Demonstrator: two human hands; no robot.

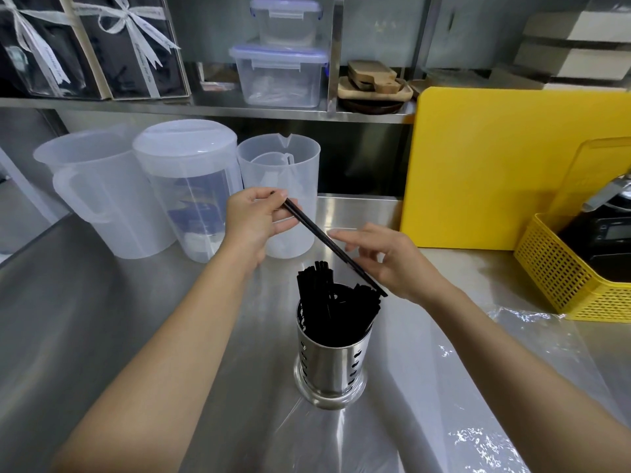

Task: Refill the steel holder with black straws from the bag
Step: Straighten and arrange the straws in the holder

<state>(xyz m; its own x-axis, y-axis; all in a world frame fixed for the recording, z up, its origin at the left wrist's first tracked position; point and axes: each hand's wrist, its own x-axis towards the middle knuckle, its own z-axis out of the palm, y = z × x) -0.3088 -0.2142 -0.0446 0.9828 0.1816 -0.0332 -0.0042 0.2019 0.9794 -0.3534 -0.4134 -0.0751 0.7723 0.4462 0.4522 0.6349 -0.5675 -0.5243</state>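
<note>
Steel holder (329, 353) stands below both hands, already crowded with black straws (327, 295) along its far and right sides, though a gap shows near the front. One more straw (333, 245) slants down from the left hand (254, 221), whose fingers pinch its upper end; the right hand (389, 259) steadies the lower part, fingers loosely curled on it, its tip just over the rim. Clear plastic, probably the bag (478, 387), lies flat beneath the right forearm; no straws show in it, so the refill looks nearly finished
</note>
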